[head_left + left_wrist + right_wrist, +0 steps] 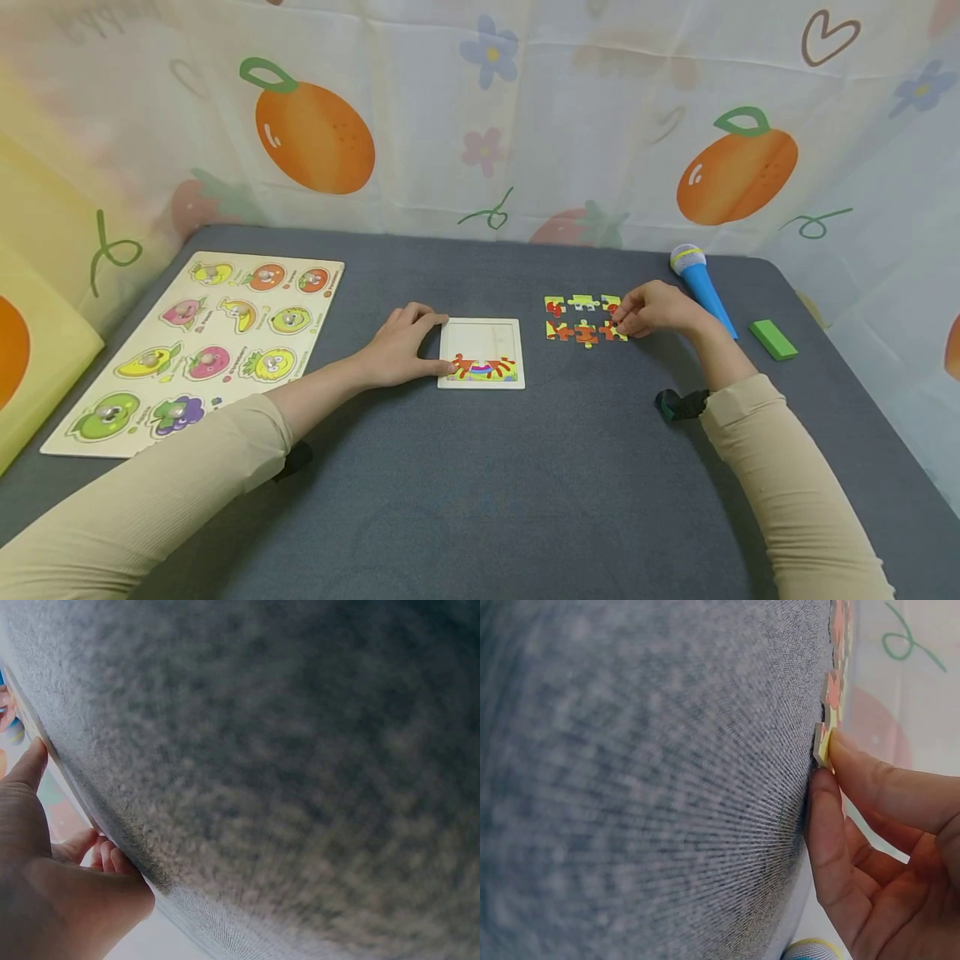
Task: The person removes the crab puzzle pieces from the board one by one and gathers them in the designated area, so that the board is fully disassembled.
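Observation:
A small square wooden puzzle tray (pixel 482 390) lies at mid-table, its lower part filled with colourful pieces (pixel 483 369) and its upper part bare. My left hand (pixel 401 348) holds the tray by its left side, thumb near the lower left and fingers at the top left corner. To the right, several loose jigsaw pieces (pixel 584 334) lie in two rows. With thumb and index finger my right hand (pixel 654 307) pinches a puzzle piece (pixel 823 744) at the right end of the rows, by its edge. Fingers partly hide that piece in the head view.
At the left lies a large wooden fruit puzzle board (pixel 243 287). A blue toy microphone (pixel 705 287) and a green block (pixel 773 339) lie right of my right hand. Behind the grey table (pixel 480 483) hangs a fruit-printed cloth (pixel 427 108).

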The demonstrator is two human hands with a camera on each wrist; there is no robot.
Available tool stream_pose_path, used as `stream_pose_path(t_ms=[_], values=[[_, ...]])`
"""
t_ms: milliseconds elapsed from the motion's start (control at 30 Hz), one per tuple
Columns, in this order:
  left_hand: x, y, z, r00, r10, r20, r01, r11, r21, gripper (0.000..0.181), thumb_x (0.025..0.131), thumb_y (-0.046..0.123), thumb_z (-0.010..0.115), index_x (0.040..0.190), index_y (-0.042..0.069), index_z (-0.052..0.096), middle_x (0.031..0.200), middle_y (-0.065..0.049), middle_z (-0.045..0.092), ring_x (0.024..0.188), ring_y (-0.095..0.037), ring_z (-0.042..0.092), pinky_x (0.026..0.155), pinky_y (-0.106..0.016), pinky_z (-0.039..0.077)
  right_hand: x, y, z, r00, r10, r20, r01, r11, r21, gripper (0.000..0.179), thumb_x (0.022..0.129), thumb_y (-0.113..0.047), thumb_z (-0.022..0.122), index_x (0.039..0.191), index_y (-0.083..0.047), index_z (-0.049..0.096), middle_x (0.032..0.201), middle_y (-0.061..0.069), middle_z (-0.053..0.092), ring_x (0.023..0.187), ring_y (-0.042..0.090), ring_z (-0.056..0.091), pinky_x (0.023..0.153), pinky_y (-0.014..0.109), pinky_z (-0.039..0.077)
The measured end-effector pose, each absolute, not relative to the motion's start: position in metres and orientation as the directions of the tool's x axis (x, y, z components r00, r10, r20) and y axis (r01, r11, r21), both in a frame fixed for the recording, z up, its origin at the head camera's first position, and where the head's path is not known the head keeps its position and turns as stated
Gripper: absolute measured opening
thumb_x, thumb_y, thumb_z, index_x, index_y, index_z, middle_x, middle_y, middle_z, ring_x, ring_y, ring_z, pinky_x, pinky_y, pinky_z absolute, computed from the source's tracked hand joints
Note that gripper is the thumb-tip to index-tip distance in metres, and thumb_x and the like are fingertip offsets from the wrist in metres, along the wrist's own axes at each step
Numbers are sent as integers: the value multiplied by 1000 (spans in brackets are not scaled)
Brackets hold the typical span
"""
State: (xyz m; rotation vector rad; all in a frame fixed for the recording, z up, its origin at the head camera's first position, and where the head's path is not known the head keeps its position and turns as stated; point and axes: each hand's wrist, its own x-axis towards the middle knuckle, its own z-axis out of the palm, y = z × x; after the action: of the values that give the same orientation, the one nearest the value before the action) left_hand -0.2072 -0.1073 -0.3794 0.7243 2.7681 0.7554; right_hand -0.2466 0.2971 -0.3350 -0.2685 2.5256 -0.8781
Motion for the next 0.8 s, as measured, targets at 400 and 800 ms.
stream_pose_path(t_ms=[400,800], values=[[-207,-107,-380,-864,501,-45,408,751,519,80,86,43,73,149,6,42,146,-21,40,130,-38,38,109,-56,34,-246,294,-333,-884,-304,-355,-37,802,-596,27,91,-9,68,111,8,63,88,11,69,78,11,63,82,38,57],[-207,-108,-379,-867,496,-48,402,753,521,80,86,42,74,149,7,42,147,-21,39,133,-39,37,110,-57,33,-245,263,-323,-930,-276,-244,-102,829,-550,25,89,-6,66,112,4,63,89,15,69,79,21,68,75,38,56]])
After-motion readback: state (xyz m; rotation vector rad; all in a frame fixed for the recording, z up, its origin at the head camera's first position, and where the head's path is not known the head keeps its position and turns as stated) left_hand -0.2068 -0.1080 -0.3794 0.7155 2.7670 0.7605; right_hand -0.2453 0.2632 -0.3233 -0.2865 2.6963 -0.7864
